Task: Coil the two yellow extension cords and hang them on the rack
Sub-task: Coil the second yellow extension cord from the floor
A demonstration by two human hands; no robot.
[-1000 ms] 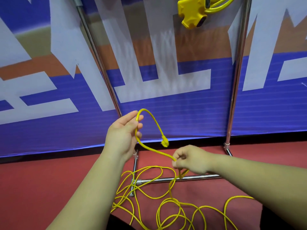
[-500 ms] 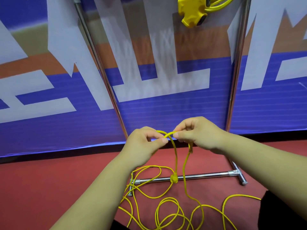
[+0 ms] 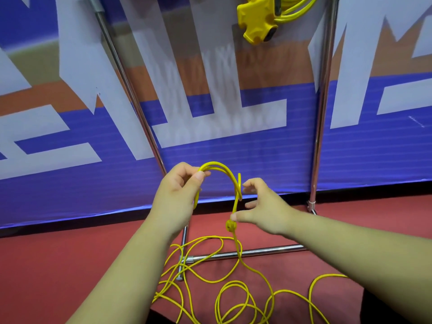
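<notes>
A thin yellow extension cord (image 3: 211,280) lies in loose tangled loops on the red floor. Its upper end rises in a double arch (image 3: 225,172) between my hands. My left hand (image 3: 175,195) pinches the top of that arch between thumb and fingers. My right hand (image 3: 265,206) is beside the descending strands with fingers spread, its thumb tip touching the cord just above the small plug (image 3: 230,226). The second yellow cord (image 3: 294,10), coiled with its chunky socket block (image 3: 256,22), hangs at the top of the metal rack (image 3: 323,113).
The rack's slanted left pole (image 3: 126,90) and its floor bar (image 3: 257,251) stand right behind my hands; cord loops cross the floor bar. A blue, white and orange banner wall (image 3: 233,148) closes off the back. The red floor (image 3: 58,265) spreads to the left.
My right hand brought a second strand up to my left hand, handed it over, then drew back down and right with fingers spread. The plug now hangs lower beside my right thumb.
</notes>
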